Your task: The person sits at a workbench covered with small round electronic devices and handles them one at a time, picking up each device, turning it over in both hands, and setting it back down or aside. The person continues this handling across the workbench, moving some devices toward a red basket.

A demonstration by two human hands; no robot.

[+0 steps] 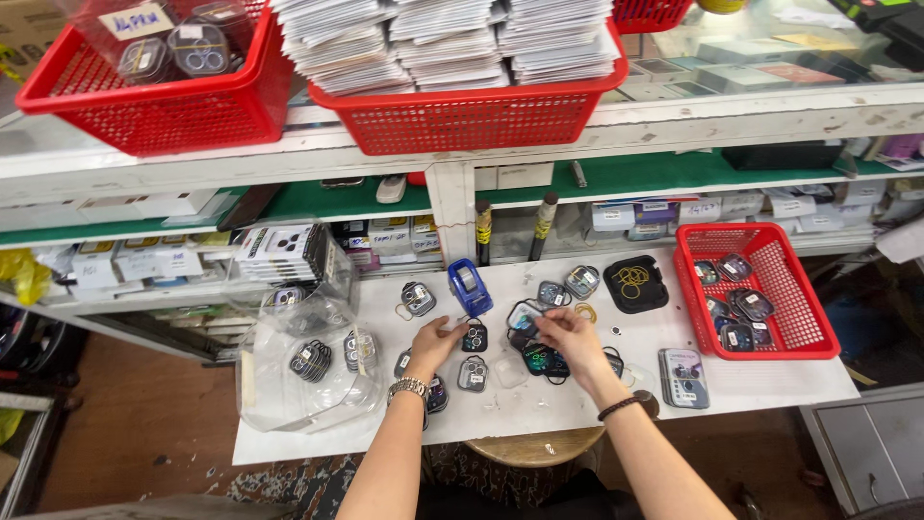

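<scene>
Head view looks down on your white work table point(770, 380), which stands in front of white shelving with green shelf liners.

Hands:
- Your left hand point(438, 339), with a metal watch at the wrist, rests on the table. Its fingertips touch a small dark lens-cover pack point(474, 337) lying near the middle of the table. Whether the fingers pinch it or only touch it cannot be told.
- Your right hand point(570, 332), with a dark band at the wrist, sits just to the right. Its fingers are drawn together over a clear small pack point(525, 316); the grip itself is hidden by the hand.

Table surface:
- More small packs lie scattered around both hands.
- A blue tape dispenser point(470, 286) stands just behind the left hand.
- A black tray point(635, 284) holding rubber bands sits behind the right hand.
- A red basket point(782, 332) at the right end holds more packs.
- A clear plastic bag point(289, 385) with bundled packs lies at the left end.

Room:
- Two large red baskets point(164, 111) rest on the top shelf; the middle one holds stacks of white envelopes point(443, 39).
- Small boxes fill the lower shelves.
- A round wooden stool point(534, 448) shows under the near table edge.
- To the left, the floor is brown.
</scene>
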